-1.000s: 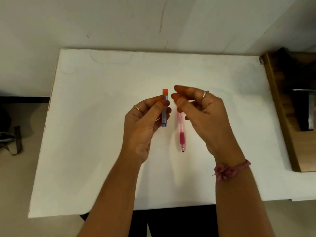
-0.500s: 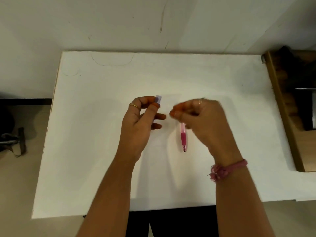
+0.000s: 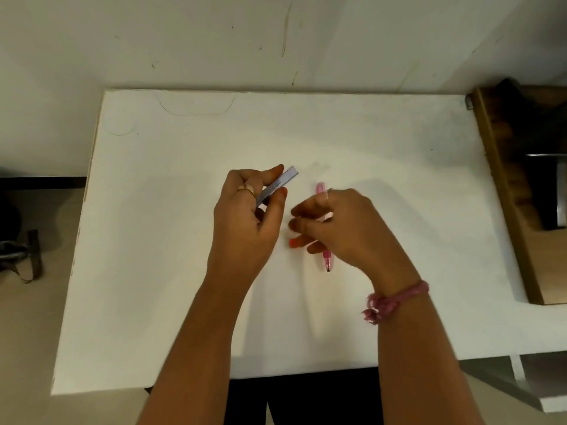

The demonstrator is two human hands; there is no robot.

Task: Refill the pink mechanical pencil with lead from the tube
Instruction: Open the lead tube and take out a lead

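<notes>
My left hand (image 3: 245,228) grips a clear bluish lead tube (image 3: 277,187), tilted with its uncapped end pointing up and to the right. My right hand (image 3: 346,228) hovers low over the pink mechanical pencil (image 3: 327,259), which lies on the white table (image 3: 153,240) with its tip towards me. The hand hides the middle of the pencil. A small orange cap (image 3: 295,243) sits pinched at the tips of my right hand's curled fingers, just left of the pencil and close to the table top.
A wooden piece of furniture (image 3: 506,210) holding dark objects abuts the table's right edge. A wall runs behind the table. On the floor at the left lies a dark strap (image 3: 32,256).
The orange cap has come off the tube and moved down with my right hand towards the table. My left hand has tilted the tube from upright to slanting right.
</notes>
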